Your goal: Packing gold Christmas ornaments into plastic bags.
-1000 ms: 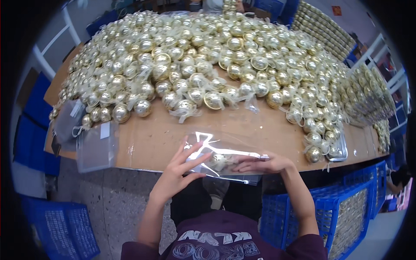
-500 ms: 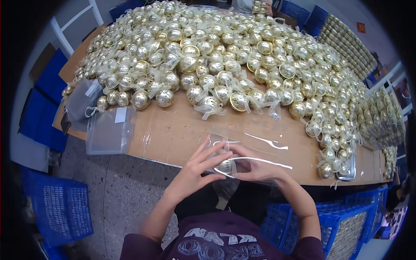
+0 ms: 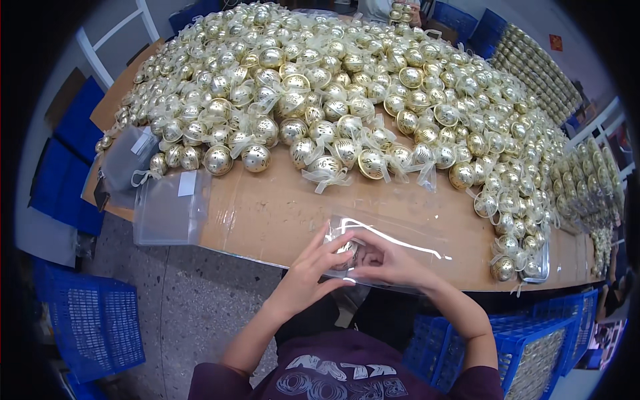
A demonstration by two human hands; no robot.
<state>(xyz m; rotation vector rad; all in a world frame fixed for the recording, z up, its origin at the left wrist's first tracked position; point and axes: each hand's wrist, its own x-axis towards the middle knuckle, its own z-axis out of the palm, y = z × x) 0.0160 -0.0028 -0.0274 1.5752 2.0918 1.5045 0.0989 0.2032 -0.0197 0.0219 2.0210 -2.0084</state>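
Observation:
Over the table's front edge, a shiny gold ball [image 3: 345, 257] with dark markings sits between my two hands, partly covered by my fingers. Clear, glossy plastic [image 3: 407, 235], looking like a bag or folded sheet, surrounds the ball and stretches to the right over the tabletop. My left hand [image 3: 308, 272] has its fingers curved along the ball's left side. From the right, my right hand [image 3: 392, 261] grips the plastic by the ball with bent fingers and thumb. Glare hides the plastic's exact edges.
A large heap of gold balls with pale ribbons [image 3: 320, 100] covers the brown table [image 3: 267, 213]. Clear plastic sleeves [image 3: 167, 217] lie at the left. A metal tray [image 3: 543, 263] is at the right. Blue crates [image 3: 93, 320] stand on both sides; another person [image 3: 377, 8] is at the far side.
The plastic now spreads flatter and farther across the tabletop, and its bright reflections have shifted. My fingers have moved slightly around the ball, covering more of it. The view has tilted a little.

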